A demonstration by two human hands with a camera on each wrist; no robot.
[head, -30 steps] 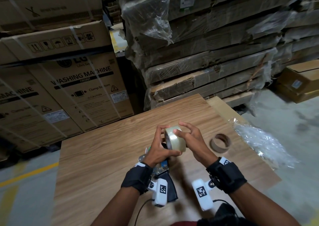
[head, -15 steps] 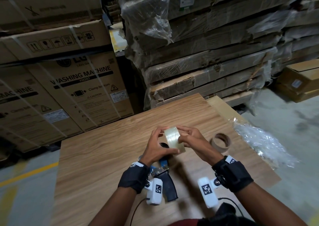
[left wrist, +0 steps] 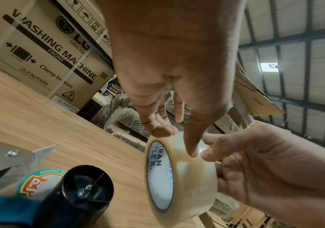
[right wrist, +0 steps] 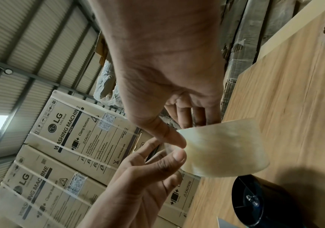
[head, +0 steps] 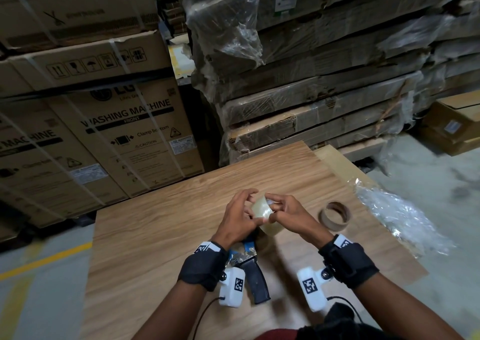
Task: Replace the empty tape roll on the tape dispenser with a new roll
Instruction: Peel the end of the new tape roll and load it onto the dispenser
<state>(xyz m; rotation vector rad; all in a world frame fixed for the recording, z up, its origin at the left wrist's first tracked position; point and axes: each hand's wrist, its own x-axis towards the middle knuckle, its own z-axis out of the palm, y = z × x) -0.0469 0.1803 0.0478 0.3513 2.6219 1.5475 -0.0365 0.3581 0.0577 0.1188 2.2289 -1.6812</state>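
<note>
Tape dispenser [head: 253, 267]: nearest the person, lying on the wooden tabletop [head: 161, 235] just below the two hands; black handle pointing toward the person, blue frame and metal plate ahead of it; its black hub [left wrist: 83, 192] stands bare, with no roll on it.
Left hand [head: 237, 221]: raised over the dispenser; fingers curled, thumb and fingertips [left wrist: 162, 131] pinching the rim of the new roll.
New tape roll [head: 263, 213]: clear tape on a white core printed in blue; held in the air on edge between both hands, just above the hub and not touching it.
Right hand [head: 288, 216]: on the other side of the roll; thumb [right wrist: 174, 138] pressed on the outer face of the tape, fingers curled behind the roll, gripping it.
Empty tape roll [head: 335, 215]: bare brown cardboard ring lying flat on the tabletop, to the right of the hands and apart from them.
Plastic wrap [head: 397, 217]: crumpled clear sheet at the tabletop's right edge, beyond the ring.
Washing machine cartons [head: 109, 132]: strapped and stacked behind the tabletop on the left.
Wrapped flat cartons [head: 311, 80]: piled behind on the right.
</note>
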